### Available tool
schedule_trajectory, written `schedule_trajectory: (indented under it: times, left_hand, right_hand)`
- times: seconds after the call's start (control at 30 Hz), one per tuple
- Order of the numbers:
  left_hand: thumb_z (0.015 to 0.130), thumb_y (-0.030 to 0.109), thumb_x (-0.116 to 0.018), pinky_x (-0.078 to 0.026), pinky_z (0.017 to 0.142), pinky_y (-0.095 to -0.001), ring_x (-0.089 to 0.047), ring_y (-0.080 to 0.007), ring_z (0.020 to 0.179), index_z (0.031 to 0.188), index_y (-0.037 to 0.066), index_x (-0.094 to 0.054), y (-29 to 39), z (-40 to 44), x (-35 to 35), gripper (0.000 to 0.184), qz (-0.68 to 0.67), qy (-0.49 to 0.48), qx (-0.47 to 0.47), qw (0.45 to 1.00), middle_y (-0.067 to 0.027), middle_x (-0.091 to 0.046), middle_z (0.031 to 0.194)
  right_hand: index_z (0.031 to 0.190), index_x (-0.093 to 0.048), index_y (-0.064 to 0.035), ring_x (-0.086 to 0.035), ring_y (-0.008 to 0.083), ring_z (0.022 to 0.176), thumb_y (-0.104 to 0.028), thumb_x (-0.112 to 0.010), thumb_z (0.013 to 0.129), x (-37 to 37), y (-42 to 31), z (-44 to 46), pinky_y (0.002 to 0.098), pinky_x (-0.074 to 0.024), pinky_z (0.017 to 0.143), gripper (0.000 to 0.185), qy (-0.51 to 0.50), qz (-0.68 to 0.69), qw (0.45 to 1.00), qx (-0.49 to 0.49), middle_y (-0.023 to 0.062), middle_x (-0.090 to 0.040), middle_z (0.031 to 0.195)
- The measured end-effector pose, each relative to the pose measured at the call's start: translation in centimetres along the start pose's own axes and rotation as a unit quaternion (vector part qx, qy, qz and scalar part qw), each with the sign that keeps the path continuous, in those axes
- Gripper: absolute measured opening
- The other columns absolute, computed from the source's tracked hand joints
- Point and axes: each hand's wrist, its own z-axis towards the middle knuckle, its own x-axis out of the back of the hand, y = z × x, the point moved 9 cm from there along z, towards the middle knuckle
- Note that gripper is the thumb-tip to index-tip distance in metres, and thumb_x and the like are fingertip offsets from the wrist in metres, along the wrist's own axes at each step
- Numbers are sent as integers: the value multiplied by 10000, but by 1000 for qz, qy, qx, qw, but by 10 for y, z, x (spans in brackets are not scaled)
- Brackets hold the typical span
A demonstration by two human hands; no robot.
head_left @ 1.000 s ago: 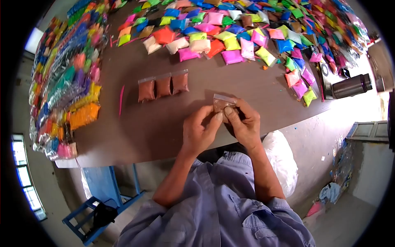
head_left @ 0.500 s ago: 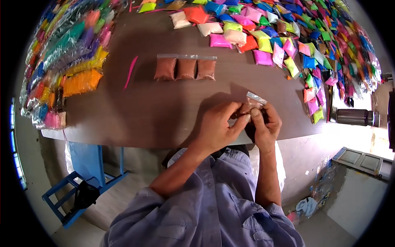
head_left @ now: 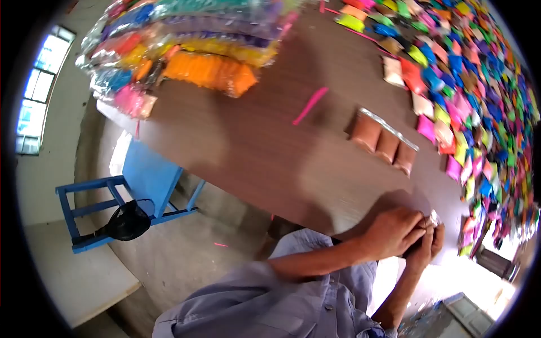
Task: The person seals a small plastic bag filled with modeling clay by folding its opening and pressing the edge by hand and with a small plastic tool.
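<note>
Near the table's front edge, my left hand (head_left: 394,232) and my right hand (head_left: 427,247) are together, fingers pinched around a small clear packet (head_left: 433,218). Only its shiny top shows; the fingers hide the rest. Up and left of my hands, three brown packets (head_left: 386,145) lie side by side on the brown table (head_left: 265,146), their clear top strips in one line. A pink strip (head_left: 310,106) lies apart to the left of them.
Bundled packets in clear wrap, orange ones (head_left: 209,72) among them, cover the table's far left. Many loose coloured packets (head_left: 451,107) spread over the right. A blue chair (head_left: 147,169) with a black bag (head_left: 129,221) stands beyond the front edge.
The view has swung left and tilted, so my hands and the three brown packets appear farther right and lower. Both hands keep holding the small packet.
</note>
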Motion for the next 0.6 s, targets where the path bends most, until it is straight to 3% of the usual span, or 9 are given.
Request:
schedule_trajectory:
  times: [0.2, 0.3, 0.47, 0.6]
  left_hand:
    - [1004, 187, -631, -521, 736, -497, -649, -374, 828, 1001, 46, -615, -8, -3, -4, 142, 1, -13, 32, 999, -156, -639, 860]
    - [1005, 203, -630, -522, 744, -491, -650, -362, 841, 994, 42, -615, -12, -4, -13, 162, 10, -32, 36, 999, -146, -645, 866]
    - [1008, 233, -632, -527, 737, -483, -651, -359, 858, 1092, 32, -614, -7, 0, -8, 218, 9, -62, 42, 997, -157, -650, 909]
    - [1016, 211, -618, -514, 743, -494, -640, -376, 871, 1058, 37, -598, -18, 0, -8, 180, -9, -32, 58, 998, -172, -638, 901]
  right_hand:
    - [1115, -578, -26, -570, 115, 941, -141, -495, 1094, -8, -4, 0, 289, -468, 848, 143, -69, 2, 997, -16, 39, -634, 1032]
    - [1090, -585, -26, -556, 106, 917, -162, -496, 1103, -1, -2, -3, 278, -456, 840, 162, -2, -24, 1000, -19, 35, -630, 1001]
    - [1103, -595, -25, -556, 97, 898, -162, -503, 1104, 16, 7, -3, 275, -458, 819, 165, -33, -28, 999, -8, 25, -641, 980]
    - [1081, -619, -25, -545, 85, 868, -165, -525, 1094, 0, -5, -4, 273, -449, 782, 168, -24, -112, 993, 21, 9, -635, 956]
